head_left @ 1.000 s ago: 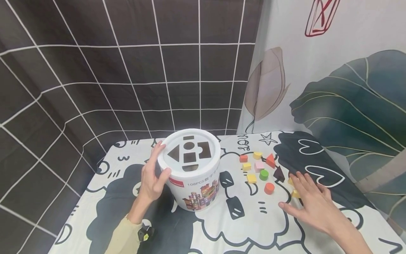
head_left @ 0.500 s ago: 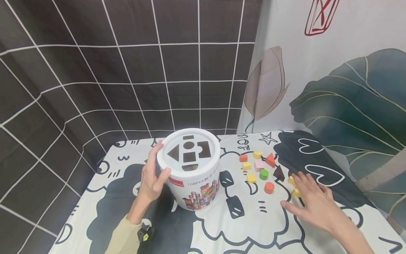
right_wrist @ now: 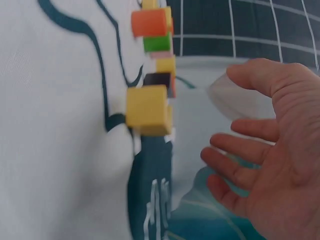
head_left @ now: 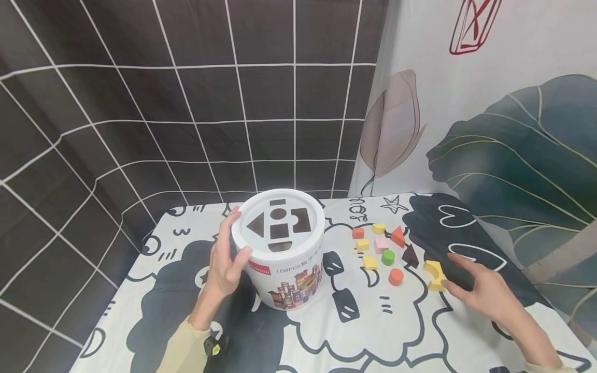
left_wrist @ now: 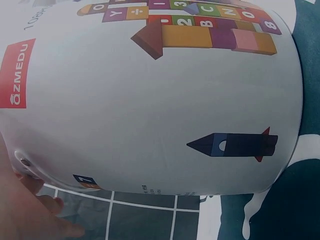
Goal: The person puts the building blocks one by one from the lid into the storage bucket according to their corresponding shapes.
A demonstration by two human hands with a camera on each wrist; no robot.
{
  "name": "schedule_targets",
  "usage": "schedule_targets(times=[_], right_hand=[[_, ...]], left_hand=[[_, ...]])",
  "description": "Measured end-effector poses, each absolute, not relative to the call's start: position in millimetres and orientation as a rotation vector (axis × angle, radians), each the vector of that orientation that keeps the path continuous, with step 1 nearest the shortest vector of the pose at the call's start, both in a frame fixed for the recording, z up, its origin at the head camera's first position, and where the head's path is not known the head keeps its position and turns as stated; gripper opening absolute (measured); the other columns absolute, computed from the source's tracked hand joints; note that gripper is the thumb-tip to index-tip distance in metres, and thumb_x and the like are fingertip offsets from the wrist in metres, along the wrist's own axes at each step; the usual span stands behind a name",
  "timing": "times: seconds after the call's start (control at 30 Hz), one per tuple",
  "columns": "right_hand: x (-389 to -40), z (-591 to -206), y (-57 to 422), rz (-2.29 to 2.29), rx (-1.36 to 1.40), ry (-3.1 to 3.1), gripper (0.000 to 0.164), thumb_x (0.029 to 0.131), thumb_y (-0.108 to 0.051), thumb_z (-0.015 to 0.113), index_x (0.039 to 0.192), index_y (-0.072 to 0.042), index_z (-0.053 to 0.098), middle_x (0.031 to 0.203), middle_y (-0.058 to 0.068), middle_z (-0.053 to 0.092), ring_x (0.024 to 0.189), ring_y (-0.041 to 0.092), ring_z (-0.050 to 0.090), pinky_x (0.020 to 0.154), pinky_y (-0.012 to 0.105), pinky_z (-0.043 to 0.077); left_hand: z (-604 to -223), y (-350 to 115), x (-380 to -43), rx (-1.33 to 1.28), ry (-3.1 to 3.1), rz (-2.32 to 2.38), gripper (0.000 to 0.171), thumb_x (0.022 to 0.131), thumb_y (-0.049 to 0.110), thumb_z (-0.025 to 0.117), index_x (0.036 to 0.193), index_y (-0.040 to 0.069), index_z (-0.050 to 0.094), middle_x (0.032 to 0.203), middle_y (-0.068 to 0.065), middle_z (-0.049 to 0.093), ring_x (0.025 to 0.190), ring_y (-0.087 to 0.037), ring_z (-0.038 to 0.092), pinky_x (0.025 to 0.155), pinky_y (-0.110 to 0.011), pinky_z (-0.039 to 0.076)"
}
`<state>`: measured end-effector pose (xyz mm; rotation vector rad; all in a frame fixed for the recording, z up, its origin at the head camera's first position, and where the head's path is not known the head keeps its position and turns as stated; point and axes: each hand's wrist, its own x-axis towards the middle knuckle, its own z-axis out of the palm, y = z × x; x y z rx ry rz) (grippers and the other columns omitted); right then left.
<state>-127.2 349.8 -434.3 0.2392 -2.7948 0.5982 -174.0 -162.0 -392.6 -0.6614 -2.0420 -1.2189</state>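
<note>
A white toy-block bucket stands upright with its lid on; the lid has shape-cut holes. My left hand rests against its left side, straight fingers and thumb spread along the lid's edge. At the right, a yellow arch block lies on the cloth. My right hand hovers just right of it, thumb and forefinger apart. In the right wrist view, a gap shows between the yellow block and my spread right hand, which holds nothing.
Left of the arch lie several small blocks, among them an orange-red cylinder, a green cylinder, a dark triangular block, a red triangle and a pink block. A dark gridded curtain hangs behind the table.
My right hand has drawn back to the right from over the yellow arch block, leaving it uncovered. The left hand and the bucket have stayed in place.
</note>
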Motion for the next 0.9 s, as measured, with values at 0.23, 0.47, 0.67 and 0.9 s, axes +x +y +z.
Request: schedule_targets(times=[0.23, 0.47, 0.67, 0.9], right_hand=[[-134, -447, 365, 0.71, 0.314, -2.766, 0.066, 0.071, -0.008, 0.086, 0.127, 0.011, 0.056, 0.122, 0.034, 0.059, 0.109, 0.054, 0.054, 0.082, 0.063, 0.047], [-140, -454, 373, 0.783, 0.301, -2.845, 0.074, 0.072, -0.014, 0.088, 0.131, 0.012, 0.051, 0.128, 0.037, 0.052, 0.112, 0.056, 0.05, 0.085, 0.064, 0.046], [-145, -459, 378, 0.85, 0.277, -2.939, 0.081, 0.075, -0.018, 0.086, 0.136, 0.015, 0.044, 0.134, 0.039, 0.045, 0.117, 0.059, 0.045, 0.09, 0.067, 0.042], [-152, -464, 380, 0.91, 0.269, -2.97, 0.082, 0.076, -0.019, 0.086, 0.139, 0.013, 0.043, 0.137, 0.038, 0.043, 0.122, 0.058, 0.041, 0.092, 0.067, 0.041]], left_hand=[[-393, -162, -173, -0.656, -2.026, -1.228, 0.073, 0.079, 0.027, 0.053, 0.145, -0.001, 0.043, 0.151, -0.02, 0.044, 0.141, -0.038, 0.037, 0.114, -0.044, 0.024], [-393, -161, -172, -0.637, -2.024, -1.234, 0.073, 0.077, 0.025, 0.053, 0.144, -0.001, 0.043, 0.15, -0.02, 0.045, 0.14, -0.038, 0.038, 0.113, -0.038, 0.025], [-395, -161, -173, -0.634, -2.028, -1.232, 0.072, 0.078, 0.025, 0.051, 0.144, -0.002, 0.043, 0.151, -0.019, 0.044, 0.14, -0.036, 0.038, 0.113, -0.037, 0.026], [-396, -161, -176, -0.638, -2.023, -1.239, 0.071, 0.08, 0.028, 0.051, 0.144, -0.002, 0.042, 0.15, -0.02, 0.044, 0.141, -0.034, 0.038, 0.113, -0.038, 0.026]])
